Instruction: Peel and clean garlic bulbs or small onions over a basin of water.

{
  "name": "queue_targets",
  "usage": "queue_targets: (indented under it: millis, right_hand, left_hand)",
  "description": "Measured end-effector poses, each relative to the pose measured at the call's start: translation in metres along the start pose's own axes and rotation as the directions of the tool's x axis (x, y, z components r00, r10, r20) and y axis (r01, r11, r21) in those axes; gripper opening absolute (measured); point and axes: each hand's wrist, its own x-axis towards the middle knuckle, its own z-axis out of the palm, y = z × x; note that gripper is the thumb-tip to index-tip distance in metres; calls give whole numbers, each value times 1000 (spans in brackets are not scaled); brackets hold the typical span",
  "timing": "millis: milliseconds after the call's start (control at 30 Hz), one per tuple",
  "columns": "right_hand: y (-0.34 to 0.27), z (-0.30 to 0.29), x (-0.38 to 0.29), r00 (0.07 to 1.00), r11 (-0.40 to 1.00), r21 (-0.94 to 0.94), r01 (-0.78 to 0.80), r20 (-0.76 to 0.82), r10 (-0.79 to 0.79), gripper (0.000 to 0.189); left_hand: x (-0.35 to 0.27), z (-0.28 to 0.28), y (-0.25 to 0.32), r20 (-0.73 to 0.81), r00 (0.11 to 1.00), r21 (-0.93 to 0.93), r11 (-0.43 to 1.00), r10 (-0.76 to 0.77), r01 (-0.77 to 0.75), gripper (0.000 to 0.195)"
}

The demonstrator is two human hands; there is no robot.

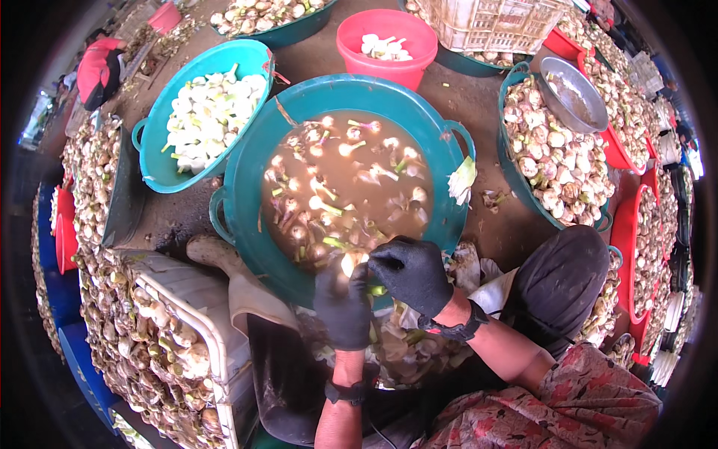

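My left hand [343, 306], in a dark glove, is shut on a pale garlic bulb [352, 262] just over the near rim of a large green tub [244, 185]. Close beside it on the right is my right hand [412, 272], also gloved, its fingers bent inward near the bulb. Whether its fingertips pinch anything is hidden. Brown water [359, 174] fills the tub, and many garlic bulbs with cut stems [325, 206] float in it. Loose peeled skins [404, 348] lie below my hands, between my legs.
A teal basin of peeled garlic [210, 115] tilts at the tub's left. Behind stands a pink bucket [387, 70] with white bulbs. A tub of unpeeled garlic [561, 168] with a metal bowl [573, 95] is at right. Left is a crate [216, 359] of garlic; a person [100, 70] is farther off.
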Motion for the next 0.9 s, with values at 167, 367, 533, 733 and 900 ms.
queue_targets:
  millis: [167, 367, 533, 733, 900]
  right_hand:
    - [3, -5, 4, 999, 1000, 7, -15, 42, 14, 8]
    - [8, -8, 3, 986, 988, 101, -113, 132, 100, 7]
    - [14, -11, 2, 974, 984, 120, -133, 199, 108, 7]
    - [54, -24, 8, 940, 933, 146, -330, 139, 311, 13]
    - [71, -43, 9, 960, 970, -36, -242, 133, 245, 12]
  left_hand:
    - [-1, 1, -4, -15, 992, 91, 988, 128, -126, 34]
    - [4, -2, -2, 46, 982, 81, 979, 185, -188, 34]
    - [5, -9, 2, 190, 979, 21, 996, 77, -82, 31]
    - [3, -17, 10, 306, 945, -317, 924, -114, 215, 29]
    - [7, -25, 15, 449, 866, -394, 820, -222, 414, 26]
